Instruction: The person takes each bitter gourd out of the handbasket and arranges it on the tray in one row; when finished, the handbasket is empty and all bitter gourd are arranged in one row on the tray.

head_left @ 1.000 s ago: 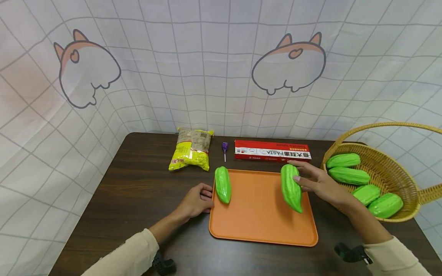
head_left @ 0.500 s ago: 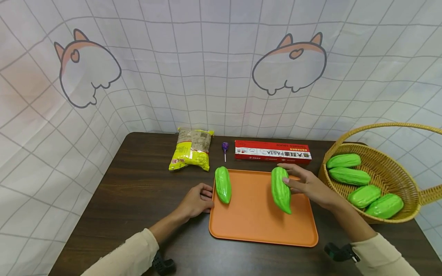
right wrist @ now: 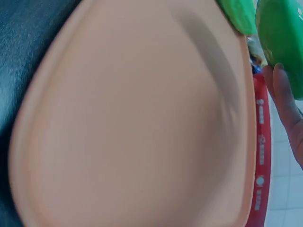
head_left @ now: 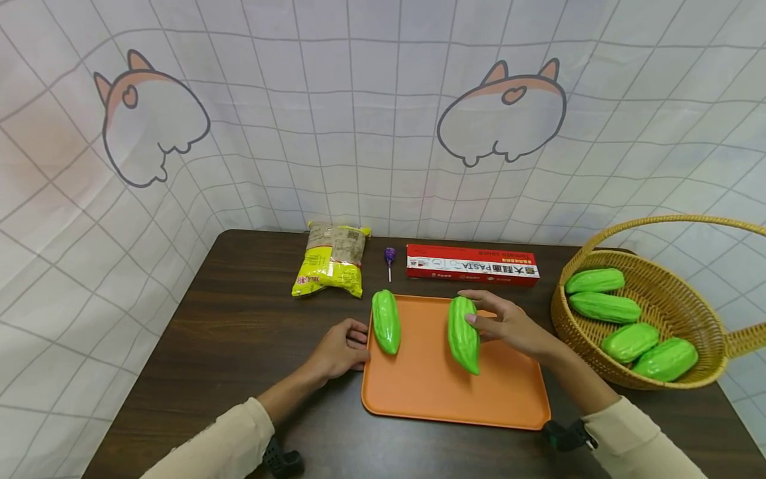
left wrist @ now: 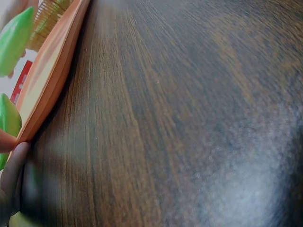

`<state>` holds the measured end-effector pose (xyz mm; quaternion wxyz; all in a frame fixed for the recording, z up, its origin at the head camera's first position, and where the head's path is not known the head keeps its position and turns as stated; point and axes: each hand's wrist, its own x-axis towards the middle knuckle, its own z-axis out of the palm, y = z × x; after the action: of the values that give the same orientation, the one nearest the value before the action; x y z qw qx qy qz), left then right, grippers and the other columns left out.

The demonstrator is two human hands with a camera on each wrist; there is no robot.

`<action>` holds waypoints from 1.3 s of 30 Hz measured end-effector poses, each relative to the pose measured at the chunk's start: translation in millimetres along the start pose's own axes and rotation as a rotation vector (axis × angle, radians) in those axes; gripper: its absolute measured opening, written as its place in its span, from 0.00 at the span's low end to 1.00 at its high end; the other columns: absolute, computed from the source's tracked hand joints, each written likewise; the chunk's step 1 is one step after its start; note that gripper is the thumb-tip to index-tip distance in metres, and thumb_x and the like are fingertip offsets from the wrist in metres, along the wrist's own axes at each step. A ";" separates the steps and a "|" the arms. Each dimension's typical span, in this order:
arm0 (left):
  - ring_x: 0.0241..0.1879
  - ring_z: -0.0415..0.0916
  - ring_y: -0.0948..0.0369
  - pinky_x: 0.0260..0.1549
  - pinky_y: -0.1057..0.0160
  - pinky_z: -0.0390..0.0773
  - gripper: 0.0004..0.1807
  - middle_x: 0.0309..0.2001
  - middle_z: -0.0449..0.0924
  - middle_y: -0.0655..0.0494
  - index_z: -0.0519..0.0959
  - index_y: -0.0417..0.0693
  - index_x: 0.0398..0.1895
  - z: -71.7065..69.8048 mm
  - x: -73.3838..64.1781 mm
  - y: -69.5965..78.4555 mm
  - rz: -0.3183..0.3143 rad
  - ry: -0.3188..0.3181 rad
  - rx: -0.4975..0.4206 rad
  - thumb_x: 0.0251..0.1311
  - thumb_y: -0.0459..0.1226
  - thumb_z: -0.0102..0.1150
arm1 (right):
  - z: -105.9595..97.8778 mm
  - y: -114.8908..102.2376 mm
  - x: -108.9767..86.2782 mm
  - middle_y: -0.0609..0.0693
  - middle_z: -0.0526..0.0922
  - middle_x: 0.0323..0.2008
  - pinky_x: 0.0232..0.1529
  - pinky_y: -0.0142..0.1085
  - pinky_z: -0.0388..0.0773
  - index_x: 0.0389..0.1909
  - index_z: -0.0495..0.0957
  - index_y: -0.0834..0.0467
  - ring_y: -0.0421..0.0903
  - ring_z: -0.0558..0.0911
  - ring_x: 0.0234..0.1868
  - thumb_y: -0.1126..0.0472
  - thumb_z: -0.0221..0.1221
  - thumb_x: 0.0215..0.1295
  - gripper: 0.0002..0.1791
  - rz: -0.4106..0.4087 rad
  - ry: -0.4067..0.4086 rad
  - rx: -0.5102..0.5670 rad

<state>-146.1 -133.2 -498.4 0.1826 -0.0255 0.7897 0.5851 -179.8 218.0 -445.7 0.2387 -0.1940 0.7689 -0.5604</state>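
Gourds (head_left: 463, 336) are green — tray (head_left: 419, 396) orange, backdrop (head_left: 335, 100) grid-patterned.

A: What's the person wearing?
B: A cream left sleeve (head_left: 221, 436) and a matching right sleeve (head_left: 640, 436), plain cloth, lightly creased, each ending above the wrist.
A: Anything strapped on?
B: Yes, a small black left gadget (head_left: 286, 462) by one cuff and a rounded, dark right gadget (head_left: 561, 436) by the other.
A: And the hands?
B: Left hand (head_left: 336, 351) and right hand (head_left: 509, 326) are bare.

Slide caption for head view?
Right hand holds a ribbed green gourd above a rectangular orange tray; left hand grips its left edge.
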 end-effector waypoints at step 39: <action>0.40 0.80 0.56 0.30 0.59 0.88 0.29 0.49 0.76 0.43 0.73 0.36 0.57 0.5 -2.5 0.6 0.004 0.007 0.003 0.46 0.25 0.66 | 35.9 7.6 65.1 0.65 0.69 0.64 0.50 0.44 0.86 0.75 0.60 0.57 0.50 0.82 0.48 0.53 0.56 0.74 0.33 0.057 -0.005 -0.063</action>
<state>-143.8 -133.0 -497.2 0.1787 -0.0257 0.7913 0.5842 -211.8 155.7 -471.9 0.2503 -0.1808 0.7909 -0.5283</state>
